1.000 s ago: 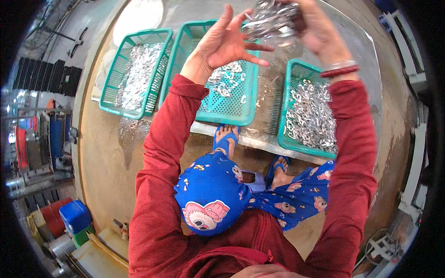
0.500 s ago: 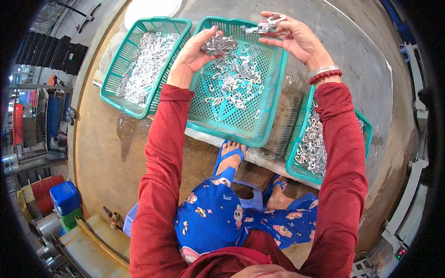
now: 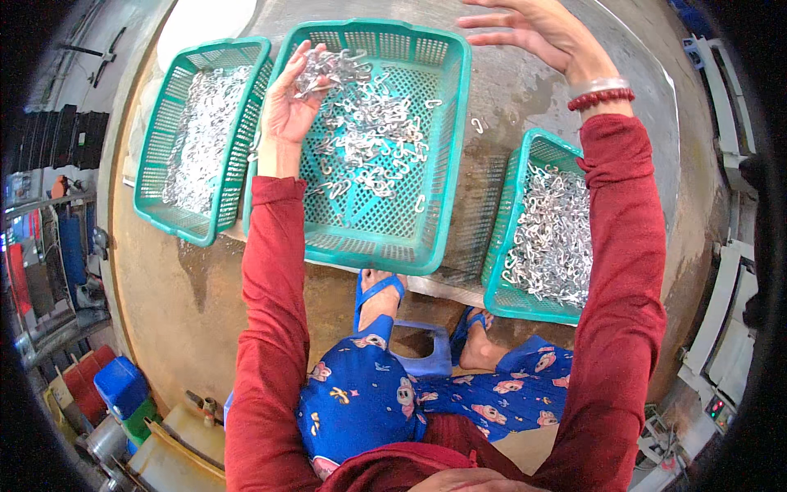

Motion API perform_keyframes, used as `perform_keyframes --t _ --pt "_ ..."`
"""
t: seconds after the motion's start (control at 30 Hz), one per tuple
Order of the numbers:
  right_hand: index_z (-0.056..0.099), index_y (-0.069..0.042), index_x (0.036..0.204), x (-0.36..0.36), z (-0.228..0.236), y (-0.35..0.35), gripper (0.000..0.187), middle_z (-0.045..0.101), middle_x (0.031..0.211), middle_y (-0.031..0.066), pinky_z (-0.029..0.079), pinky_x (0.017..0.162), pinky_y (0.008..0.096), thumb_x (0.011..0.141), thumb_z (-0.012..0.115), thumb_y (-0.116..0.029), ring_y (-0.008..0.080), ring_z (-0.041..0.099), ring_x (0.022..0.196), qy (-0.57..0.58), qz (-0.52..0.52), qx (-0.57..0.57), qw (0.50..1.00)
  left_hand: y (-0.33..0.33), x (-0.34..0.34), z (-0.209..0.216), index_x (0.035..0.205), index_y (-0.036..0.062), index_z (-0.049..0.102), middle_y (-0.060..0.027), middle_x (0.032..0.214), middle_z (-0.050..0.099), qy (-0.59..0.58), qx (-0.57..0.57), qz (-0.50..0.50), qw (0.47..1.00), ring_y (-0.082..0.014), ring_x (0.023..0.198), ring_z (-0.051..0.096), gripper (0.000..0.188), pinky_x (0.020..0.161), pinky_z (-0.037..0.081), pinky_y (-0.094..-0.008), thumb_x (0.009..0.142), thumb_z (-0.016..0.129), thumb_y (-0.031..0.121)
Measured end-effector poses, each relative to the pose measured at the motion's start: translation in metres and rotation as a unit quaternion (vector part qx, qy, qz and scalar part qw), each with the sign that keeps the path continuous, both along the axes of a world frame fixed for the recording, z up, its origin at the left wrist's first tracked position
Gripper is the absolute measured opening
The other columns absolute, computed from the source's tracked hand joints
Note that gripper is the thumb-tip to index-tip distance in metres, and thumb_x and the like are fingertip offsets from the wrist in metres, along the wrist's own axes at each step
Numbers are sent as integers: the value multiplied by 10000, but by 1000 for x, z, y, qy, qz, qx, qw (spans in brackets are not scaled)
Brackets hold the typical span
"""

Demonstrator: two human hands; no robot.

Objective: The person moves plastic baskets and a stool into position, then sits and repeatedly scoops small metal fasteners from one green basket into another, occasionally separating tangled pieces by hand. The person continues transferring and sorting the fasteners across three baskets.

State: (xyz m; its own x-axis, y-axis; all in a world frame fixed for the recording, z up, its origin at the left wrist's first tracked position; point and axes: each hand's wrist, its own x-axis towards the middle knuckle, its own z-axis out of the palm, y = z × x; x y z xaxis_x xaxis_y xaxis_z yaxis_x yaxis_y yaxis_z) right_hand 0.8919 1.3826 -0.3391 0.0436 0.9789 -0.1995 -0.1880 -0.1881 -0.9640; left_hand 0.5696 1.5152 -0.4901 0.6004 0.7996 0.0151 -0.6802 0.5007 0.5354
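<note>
Our left hand is half curled, grasping a bunch of silvery metal hooks over the left part of the middle basket. Our right hand is released, fingers stretched out above the table. We count 3 green baskets, with the left basket and the right basket also bearing metal pieces, too many to count; 1 loose hook lies just beside the middle basket.

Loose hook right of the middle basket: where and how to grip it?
I'd pinch the loose hook across its slim middle, from above, with the open right hand: it lies alone on the grey surface, clear of the middle basket, leaving room either side.
</note>
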Motion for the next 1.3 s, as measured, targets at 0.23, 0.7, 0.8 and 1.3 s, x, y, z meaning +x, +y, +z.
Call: perform_keyframes --t 0.23,0.7,0.8,1.3 --pt "640 12 923 39 -226 -31 256 613 853 181 526 741 402 778 668 -197 376 608 846 -325 -117 -167 923 14 4 -50 1212 -65 459 -170 1110 558 102 -123 -42 986 -305 992 571 440 818 526 -378 804 607 8" --pt "567 1 865 -9 -329 -78 117 588 815 228 463 755 441 804 546 -96 410 574 818 -569 -224 -179 770 -31 -33 -24 1126 39 571 -108 1091 599 344 -23 -41 938 -243 968 591 316 881 491 -408 829 636 126" --pt "563 -15 957 -31 -266 -71 142 613 805 72 474 622 292 857 592 -110 155 573 680 -341 -401 -77 847 -72 -35 -32 1112 54 594 -33 997 620 237 -31 -14 971 -122 882 577 291 712 466 -267 831 653 101" --pt "553 -71 1214 -181 -126 -112 389 434 1277 208 323 1012 452 837 614 -150 379 416 1173 -551 -67 89 827 -80 -64 -3 1065 -47 608 -102 970 623 472 248 -14 846 -167 845 638 286 615 552 -306 912 548 187"
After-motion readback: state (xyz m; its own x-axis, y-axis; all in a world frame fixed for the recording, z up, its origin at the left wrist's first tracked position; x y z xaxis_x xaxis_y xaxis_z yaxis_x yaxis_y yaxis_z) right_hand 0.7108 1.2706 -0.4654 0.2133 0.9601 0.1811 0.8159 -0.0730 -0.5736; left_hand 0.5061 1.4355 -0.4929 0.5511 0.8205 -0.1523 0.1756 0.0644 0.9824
